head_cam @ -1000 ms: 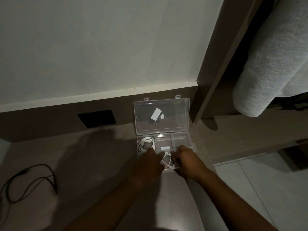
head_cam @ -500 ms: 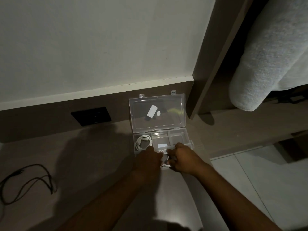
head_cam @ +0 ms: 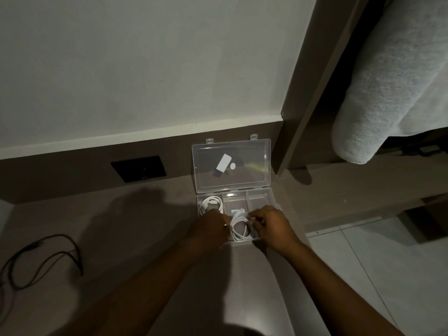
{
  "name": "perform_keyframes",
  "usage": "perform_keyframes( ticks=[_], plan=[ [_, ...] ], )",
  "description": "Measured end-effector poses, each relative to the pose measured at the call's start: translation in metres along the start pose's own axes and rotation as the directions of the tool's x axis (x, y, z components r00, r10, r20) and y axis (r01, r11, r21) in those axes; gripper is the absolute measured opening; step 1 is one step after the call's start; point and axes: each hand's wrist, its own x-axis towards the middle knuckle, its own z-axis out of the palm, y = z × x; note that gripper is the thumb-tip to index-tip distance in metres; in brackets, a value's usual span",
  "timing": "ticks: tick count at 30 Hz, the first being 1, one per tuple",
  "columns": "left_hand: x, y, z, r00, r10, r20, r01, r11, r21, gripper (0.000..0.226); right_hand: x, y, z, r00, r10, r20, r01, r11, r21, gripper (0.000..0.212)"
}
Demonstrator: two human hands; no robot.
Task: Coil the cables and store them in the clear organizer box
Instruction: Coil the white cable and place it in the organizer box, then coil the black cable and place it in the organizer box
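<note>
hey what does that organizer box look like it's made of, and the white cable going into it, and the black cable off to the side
Organizer box: clear hard plastic, probably; you see the wall through its raised lid, and it glints.
White cable, held by both hands over a front compartment: smooth, flexible jacket, likely rubbery plastic; it coils tightly.
Black cable, loose on the surface: thin and limp, matte-looking; too dark to say more.
</note>
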Motion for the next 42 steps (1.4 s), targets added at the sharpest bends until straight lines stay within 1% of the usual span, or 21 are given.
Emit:
perform_keyframes(
  ticks=[3, 6, 9, 11, 13, 15, 17, 19, 20, 23, 25, 26, 28, 30, 32, 35, 37, 39, 40, 41, 42],
  plan=[
    [-0.008, -0.003, -0.002, 0.999, -0.016, -0.037, 0.016, 1.000, -0.004, 0.019, -0.003, -0.012, -0.004, 0.998, 0.017, -0.065, -0.019, 0.999, -0.030, 0.017],
    [-0.025, -0.019, -0.011, 0.988, -0.133, -0.074, 0.127, 0.988, -0.082, 0.020, -0.007, -0.036, -0.010, 0.990, 0.001, -0.143, -0.008, 0.999, -0.046, 0.014],
    [-0.059, -0.045, -0.026, 0.969, -0.213, -0.124, 0.191, 0.968, -0.164, 0.023, -0.011, -0.075, -0.007, 0.967, -0.073, -0.245, 0.064, 0.997, -0.046, 0.012],
    [-0.096, -0.071, -0.035, 0.931, -0.314, -0.188, 0.263, 0.931, -0.253, 0.027, -0.016, -0.114, 0.008, 0.950, -0.164, -0.265, 0.169, 0.986, -0.007, 0.012],
    [-0.139, -0.105, -0.042, 0.853, -0.450, -0.265, 0.357, 0.873, -0.333, 0.027, -0.022, -0.158, 0.036, 0.943, -0.281, -0.179, 0.296, 0.953, 0.064, 0.013],
    [-0.181, -0.137, -0.049, 0.744, -0.578, -0.335, 0.453, 0.805, -0.384, 0.020, -0.023, -0.197, 0.070, 0.923, -0.382, -0.033, 0.384, 0.916, 0.121, 0.011],
    [-0.221, -0.166, -0.057, 0.624, -0.669, -0.404, 0.537, 0.743, -0.401, 0.020, -0.019, -0.232, 0.112, 0.897, -0.428, 0.114, 0.413, 0.901, 0.132, 0.013],
    [-0.253, -0.186, -0.063, 0.540, -0.712, -0.450, 0.590, 0.701, -0.400, 0.011, -0.011, -0.258, 0.147, 0.889, -0.410, 0.205, 0.387, 0.911, 0.141, 0.017],
    [-0.266, -0.192, -0.065, 0.511, -0.720, -0.469, 0.606, 0.689, -0.399, 0.006, -0.007, -0.270, 0.162, 0.887, -0.397, 0.236, 0.375, 0.917, 0.135, 0.022],
    [-0.290, -0.204, -0.065, 0.472, -0.721, -0.507, 0.579, 0.687, -0.439, 0.024, 0.003, -0.303, 0.194, 0.869, -0.382, 0.315, 0.372, 0.923, 0.095, 0.043],
    [-0.299, -0.215, -0.068, 0.440, -0.745, -0.502, 0.618, 0.657, -0.433, 0.008, 0.007, -0.322, 0.209, 0.862, -0.376, 0.341, 0.367, 0.926, 0.093, 0.043],
    [-0.304, -0.224, -0.071, 0.419, -0.755, -0.504, 0.645, 0.638, -0.419, 0.009, 0.008, -0.332, 0.218, 0.859, -0.378, 0.345, 0.369, 0.925, 0.095, 0.043],
    [-0.317, -0.244, -0.077, 0.421, -0.761, -0.494, 0.682, 0.624, -0.380, 0.013, 0.008, -0.347, 0.232, 0.844, -0.384, 0.374, 0.379, 0.921, 0.089, 0.047],
    [-0.326, -0.259, -0.079, 0.455, -0.755, -0.473, 0.716, 0.626, -0.310, 0.021, 0.006, -0.357, 0.242, 0.811, -0.404, 0.423, 0.414, 0.907, 0.074, 0.041],
    [-0.331, -0.276, -0.075, 0.532, -0.725, -0.439, 0.707, 0.665, -0.241, 0.037, 0.005, -0.364, 0.253, 0.820, -0.381, 0.428, 0.390, 0.918, 0.070, 0.028],
    [-0.331, -0.296, -0.063, 0.690, -0.615, -0.380, 0.639, 0.765, -0.080, 0.034, 0.012, -0.365, 0.255, 0.879, -0.321, 0.352, 0.301, 0.947, 0.112, 0.023],
    [-0.332, -0.301, -0.056, 0.733, -0.579, -0.358, 0.605, 0.795, -0.045, 0.039, 0.023, -0.358, 0.244, 0.908, -0.289, 0.303, 0.265, 0.957, 0.119, 0.022],
    [-0.332, -0.298, -0.051, 0.711, -0.538, -0.453, 0.554, 0.825, -0.110, 0.037, 0.037, -0.344, 0.222, 0.939, -0.261, 0.223, 0.255, 0.965, 0.057, 0.022],
    [-0.330, -0.292, -0.051, 0.669, -0.532, -0.519, 0.522, 0.833, -0.183, 0.030, 0.046, -0.334, 0.208, 0.954, -0.235, 0.187, 0.239, 0.971, -0.001, 0.021],
    [-0.328, -0.281, -0.055, 0.609, -0.575, -0.547, 0.490, 0.815, -0.311, 0.023, 0.054, -0.323, 0.194, 0.964, -0.199, 0.177, 0.218, 0.972, -0.091, 0.021],
    [-0.325, -0.267, -0.062, 0.553, -0.649, -0.523, 0.440, 0.760, -0.478, 0.016, 0.060, -0.314, 0.180, 0.969, -0.151, 0.197, 0.194, 0.956, -0.220, 0.020]
  ],
)
